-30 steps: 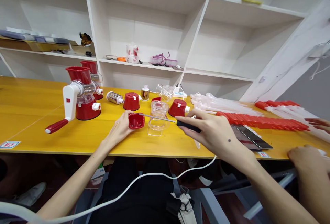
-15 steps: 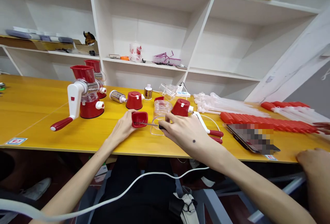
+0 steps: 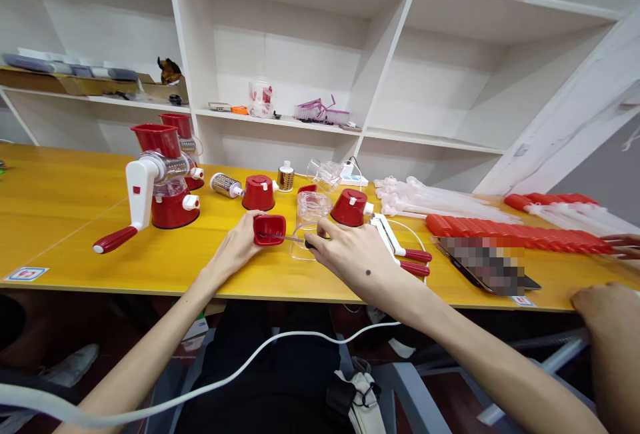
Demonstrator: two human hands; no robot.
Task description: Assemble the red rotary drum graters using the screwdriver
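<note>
Fingers of the left hand (image 3: 239,242) grip the left side of a hollow red plastic cup with a squarish mouth (image 3: 271,229), its opening turned toward the camera; whether the cup touches the yellow surface (image 3: 90,234) cannot be told. Fingers of the right hand (image 3: 356,257), just right of the cup, are closed on a slim dark-handled tool with a metal shaft (image 3: 294,239); the shaft points leftward, its end inside the cup's mouth. Well left of the cup: an upright red, white and clear plastic drum grater (image 3: 159,169); a second red-topped grater (image 3: 182,129) stands behind it. Behind the cup, from its left: a perforated metal drum with a white plastic end (image 3: 226,185), lying on its side; a rounded red plastic base with a white knob (image 3: 259,194); an upright perforated drum (image 3: 286,179). Behind and right of the cup: a clear plastic housing (image 3: 313,204); another rounded red base (image 3: 349,207). Farther right of the cup: two red-gripped white plastic crank arms (image 3: 393,237); translucent white plastic rods (image 3: 430,197); a flat, dark, partly pixelated slab (image 3: 480,267); a row of red plastic pieces (image 3: 520,234). Far right of the cup: a co-worker's hand (image 3: 595,304).
</note>
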